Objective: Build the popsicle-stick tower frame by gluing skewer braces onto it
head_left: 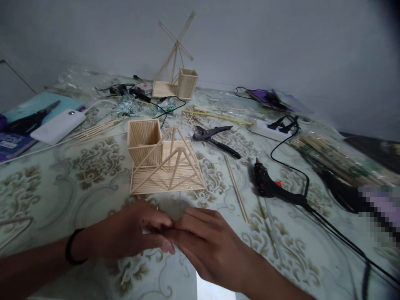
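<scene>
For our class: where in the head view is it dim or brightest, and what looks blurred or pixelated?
Head view: dim overall, top right corner nearly black; head view: bright white patch at the bottom edge; head view: bagged sticks smeared, pale purple object partly pixelated, near stick model clearer.

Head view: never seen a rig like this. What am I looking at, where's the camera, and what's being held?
There's no machine here: a person works with a bare left hand and right hand. The one camera sits on their head, looking forward and down. The hands meet at the fingertips; whether something small is pinched between them, I can't tell. Just beyond, on a patterned tablecloth, stands a stick model with an open box and slanted struts. To its right lie pliers and a glue gun; a second model stands farther back.
</scene>
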Demonstrator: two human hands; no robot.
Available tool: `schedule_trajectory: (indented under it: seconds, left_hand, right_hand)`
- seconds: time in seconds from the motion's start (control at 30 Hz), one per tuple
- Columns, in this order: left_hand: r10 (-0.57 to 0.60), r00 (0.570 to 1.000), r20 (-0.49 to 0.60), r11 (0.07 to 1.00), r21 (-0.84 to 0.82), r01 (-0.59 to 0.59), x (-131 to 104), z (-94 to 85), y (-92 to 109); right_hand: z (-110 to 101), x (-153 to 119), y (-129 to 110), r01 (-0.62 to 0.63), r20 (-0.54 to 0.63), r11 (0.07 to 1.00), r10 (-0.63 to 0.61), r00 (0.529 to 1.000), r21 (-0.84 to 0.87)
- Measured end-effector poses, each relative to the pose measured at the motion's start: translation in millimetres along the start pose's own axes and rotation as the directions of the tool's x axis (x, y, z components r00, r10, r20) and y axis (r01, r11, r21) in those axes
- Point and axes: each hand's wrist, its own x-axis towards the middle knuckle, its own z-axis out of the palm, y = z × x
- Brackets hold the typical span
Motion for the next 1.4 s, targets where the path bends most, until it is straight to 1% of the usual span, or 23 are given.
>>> schedule_trajectory:
  seconds: [0.03,0.1,0.2,0.27,0.3,0.33,0.4,0.47,0.5,0.53,0.57,0.67,0.73,0.77,0.83,0.93,1.03,1.1,1.17,1.23,1.3,1.4]
  left_hand:
    - [-0.011,1.0,-0.003,1.0,0.012,0.011,0.5,-1.0,0.3]
    - [-0.07,0.998,0.001,0.996,-0.054,0.069,0.5,-3.2,0.8]
    - [-0.108,0.992,-0.058,0.98,-0.173,0.096,-2.2,-5.9,1.1]
    - [-0.103,0.991,-0.089,0.981,-0.176,0.087,-5.0,-7.2,1.4]
    - [-0.081,0.993,-0.09,0.988,-0.136,0.068,-6.3,-7.8,1.5]
    - [-0.039,0.995,-0.087,0.997,-0.063,0.034,-7.4,-8.4,1.5]
    - [0.103,0.992,-0.077,0.982,0.168,-0.088,-8.6,-9.4,0.7]
    - [0.252,0.967,-0.038,0.887,0.408,-0.215,-8.6,-9.9,-1.2]
    - [0.311,0.95,-0.019,0.83,0.493,-0.262,-8.3,-10.0,-2.4]
    - [0.354,0.935,-0.007,0.79,0.538,-0.295,-8.0,-10.2,-3.5]
    - [0.38,0.925,-0.001,0.775,0.545,-0.319,-7.8,-10.4,-4.3]
    - [0.475,0.88,-0.021,0.781,0.472,-0.41,-8.4,-11.4,-4.7]
    - [0.507,0.862,-0.02,0.766,0.469,-0.44,-9.8,-11.6,-4.0]
    - [0.507,0.862,-0.023,0.758,0.488,-0.433,-10.7,-11.4,-3.7]
    - [0.482,0.875,-0.037,0.763,0.507,-0.4,-12.2,-10.7,-3.5]
    - [0.473,0.879,-0.062,0.793,0.465,-0.393,-13.3,-10.1,-4.1]
    - [0.454,0.889,-0.056,0.817,0.425,-0.39,-13.6,-10.8,-4.1]
    - [0.407,0.913,-0.029,0.855,0.363,-0.37,-14.0,-11.4,-2.2]
    - [0.327,0.945,0.019,0.908,0.269,-0.32,-15.0,-12.2,1.9]
    - [0.256,0.964,0.076,0.946,0.188,-0.266,-16.8,-13.0,6.6]
    - [0.215,0.971,0.106,0.966,0.126,-0.228,-19.7,-13.6,9.6]
    - [0.152,0.983,0.107,0.988,0.02,-0.155,-24.5,-13.4,9.2]
  right_hand:
    - [-0.5,0.0,0.8,0.004,0.017,1.0,-0.004,1.0,0.0]
    - [-1.8,0.2,3.2,0.0,0.028,1.0,0.0,1.0,0.018]
    - [-4.7,0.2,7.6,-0.007,-0.029,0.997,0.01,1.0,0.08]
    - [-7.6,-0.8,11.0,-0.024,-0.074,0.993,0.032,0.997,0.112]
    - [-9.2,-1.6,12.9,-0.032,-0.088,0.992,0.043,0.995,0.123]
    - [-10.9,-2.5,14.9,-0.046,-0.094,0.99,0.059,0.994,0.131]
    - [-14.1,-4.2,19.1,-0.074,-0.092,0.987,0.088,0.992,0.145]
    - [-16.7,-5.2,22.7,-0.1,-0.075,0.983,0.112,0.991,0.152]
    - [-17.7,-5.3,24.1,-0.116,-0.063,0.982,0.127,0.99,0.149]
    - [-18.5,-5.1,25.0,-0.133,-0.051,0.98,0.142,0.989,0.147]
    - [-19.2,-4.8,25.6,-0.151,-0.044,0.977,0.159,0.986,0.15]
    - [-21.1,-3.4,25.5,-0.197,-0.044,0.96,0.209,0.977,0.198]
    - [-22.2,-3.1,25.1,-0.202,-0.066,0.952,0.223,0.973,0.231]
    - [-22.7,-3.2,25.0,-0.2,-0.077,0.953,0.222,0.972,0.228]
    - [-23.6,-3.7,25.4,-0.202,-0.091,0.959,0.223,0.97,0.201]
    - [-24.8,-3.8,26.6,-0.219,-0.101,0.957,0.241,0.965,0.19]
    - [-25.2,-2.2,26.0,-0.227,-0.106,0.948,0.255,0.961,0.225]
    - [-24.1,-0.7,23.6,-0.228,-0.068,0.938,0.253,0.965,0.263]
    - [-21.1,0.1,20.0,-0.216,-0.013,0.929,0.231,0.973,0.299]
    - [-16.6,0.0,16.8,-0.21,0.008,0.923,0.219,0.976,0.321]
    - [-11.9,-0.9,14.8,-0.229,-0.005,0.913,0.245,0.97,0.337]
    - [-7.8,-1.6,14.3,-0.245,-0.063,0.899,0.286,0.956,0.363]
